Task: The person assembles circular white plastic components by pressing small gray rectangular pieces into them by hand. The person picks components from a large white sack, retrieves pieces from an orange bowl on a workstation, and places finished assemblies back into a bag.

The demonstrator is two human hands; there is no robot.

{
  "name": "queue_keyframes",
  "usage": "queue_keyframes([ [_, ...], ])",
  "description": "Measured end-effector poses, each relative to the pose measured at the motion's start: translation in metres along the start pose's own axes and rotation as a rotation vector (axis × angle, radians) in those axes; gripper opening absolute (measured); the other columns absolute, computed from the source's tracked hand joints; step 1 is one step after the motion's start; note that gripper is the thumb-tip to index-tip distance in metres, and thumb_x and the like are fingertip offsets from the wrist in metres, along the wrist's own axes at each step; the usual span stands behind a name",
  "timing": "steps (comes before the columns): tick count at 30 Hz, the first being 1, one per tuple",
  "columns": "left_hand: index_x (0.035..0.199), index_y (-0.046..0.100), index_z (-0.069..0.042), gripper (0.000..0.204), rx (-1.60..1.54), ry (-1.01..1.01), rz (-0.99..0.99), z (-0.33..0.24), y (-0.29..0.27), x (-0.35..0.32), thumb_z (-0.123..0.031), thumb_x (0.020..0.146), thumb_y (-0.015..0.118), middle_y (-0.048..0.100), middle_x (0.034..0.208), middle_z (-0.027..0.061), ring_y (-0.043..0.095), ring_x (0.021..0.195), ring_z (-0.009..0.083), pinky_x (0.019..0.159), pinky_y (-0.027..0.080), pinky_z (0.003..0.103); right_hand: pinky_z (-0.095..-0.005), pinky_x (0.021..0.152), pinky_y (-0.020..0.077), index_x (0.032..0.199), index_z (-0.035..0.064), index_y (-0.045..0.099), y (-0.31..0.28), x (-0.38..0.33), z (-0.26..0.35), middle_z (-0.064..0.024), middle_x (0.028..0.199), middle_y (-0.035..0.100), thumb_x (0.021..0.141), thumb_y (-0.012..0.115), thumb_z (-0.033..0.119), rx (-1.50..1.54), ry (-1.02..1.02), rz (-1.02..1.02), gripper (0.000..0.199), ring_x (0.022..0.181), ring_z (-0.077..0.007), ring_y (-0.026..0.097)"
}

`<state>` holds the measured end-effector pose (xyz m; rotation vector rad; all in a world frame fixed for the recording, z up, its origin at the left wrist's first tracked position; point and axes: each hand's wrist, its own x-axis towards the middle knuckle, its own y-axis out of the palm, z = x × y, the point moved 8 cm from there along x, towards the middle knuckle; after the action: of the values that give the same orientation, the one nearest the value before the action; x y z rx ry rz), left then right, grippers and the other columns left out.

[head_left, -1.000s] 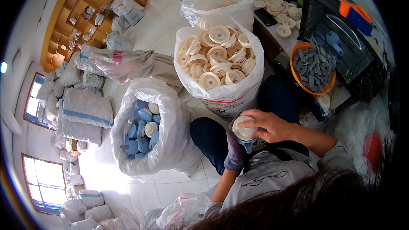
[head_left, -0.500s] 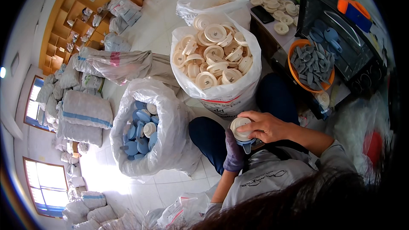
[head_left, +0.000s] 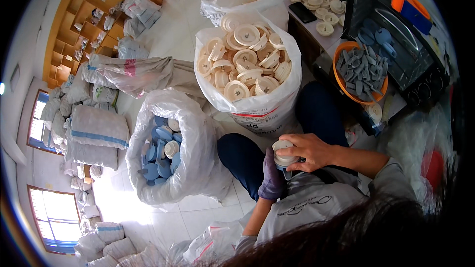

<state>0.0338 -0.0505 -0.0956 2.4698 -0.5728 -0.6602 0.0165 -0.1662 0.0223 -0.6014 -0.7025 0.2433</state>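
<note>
Above my lap, a round cream plastic cap point(head_left: 282, 149) sits on top of a blue plastic lid point(head_left: 287, 172). My left hand point(head_left: 272, 177), in a purple-grey glove, is wrapped round the side of the pair from the left. My bare right hand point(head_left: 315, 153) grips the cream cap from the right, thumb and fingers curled on its edge. The blue lid is mostly hidden by my hands, with only a lower bit showing. Just ahead is a white sack point(head_left: 293, 89) heaped with cream discs point(head_left: 245, 59) that have metal pins in their middles.
Left of my knee, a translucent sack point(head_left: 200, 168) holds blue lids point(head_left: 157, 153) and a few cream-capped ones. To the right, an orange bowl point(head_left: 339, 89) is full of grey plastic pieces point(head_left: 361, 71) beside a black oven point(head_left: 415, 59). A phone point(head_left: 302, 13) and cream discs lie on the table.
The held cap and lid have turned a little and shifted slightly. My right fingers have changed position on the cap's edge. The whole view has moved a bit.
</note>
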Motion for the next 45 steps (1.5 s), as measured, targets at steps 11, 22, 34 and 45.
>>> queue_keyframes([
  [11,0.123,0.049,0.001,0.031,1.104,0.637,-0.102,-0.024,-0.014,-0.014,-0.009,0.093,0.051,0.062,0.111,0.016,0.064,0.099,0.0262,0.084,0.051,0.035,-0.0384,0.074,0.0536,0.119,0.014,0.056,0.001,-0.002,0.008,-0.0214,0.12,0.053,0.071,0.079,0.031,-0.019,-0.008,-0.033,0.055,0.094,-0.0349,0.063],
  [22,0.117,0.057,-0.003,0.036,1.02,0.337,-0.171,-0.052,0.023,-0.02,-0.014,0.083,0.061,0.067,0.104,0.0151,0.065,0.097,0.0286,0.082,0.05,0.035,-0.0366,0.068,0.0538,0.118,0.0154,0.057,-0.001,-0.004,0.013,-0.0178,0.117,0.054,0.069,0.08,0.033,-0.038,-0.018,-0.067,0.056,0.089,-0.032,0.064],
  [34,0.12,0.054,-0.001,0.038,1.053,0.44,0.001,-0.055,0.026,-0.009,-0.014,0.085,0.059,0.061,0.114,0.0153,0.061,0.103,0.0245,0.088,0.048,0.034,-0.0399,0.081,0.0516,0.124,0.0095,0.051,0.002,-0.004,0.012,-0.022,0.12,0.051,0.067,0.081,0.03,-0.14,-0.043,-0.018,0.068,0.104,-0.0357,0.058],
  [45,0.12,0.049,0.001,0.067,0.951,0.246,-0.094,-0.066,0.044,-0.006,-0.025,0.067,0.082,0.062,0.107,0.0126,0.061,0.097,0.0194,0.084,0.05,0.033,-0.0352,0.084,0.0458,0.11,0.0038,0.056,-0.025,-0.003,-0.053,-0.0131,0.101,0.057,0.088,0.063,0.019,0.438,0.557,-0.344,0.028,0.092,-0.0291,0.058],
])
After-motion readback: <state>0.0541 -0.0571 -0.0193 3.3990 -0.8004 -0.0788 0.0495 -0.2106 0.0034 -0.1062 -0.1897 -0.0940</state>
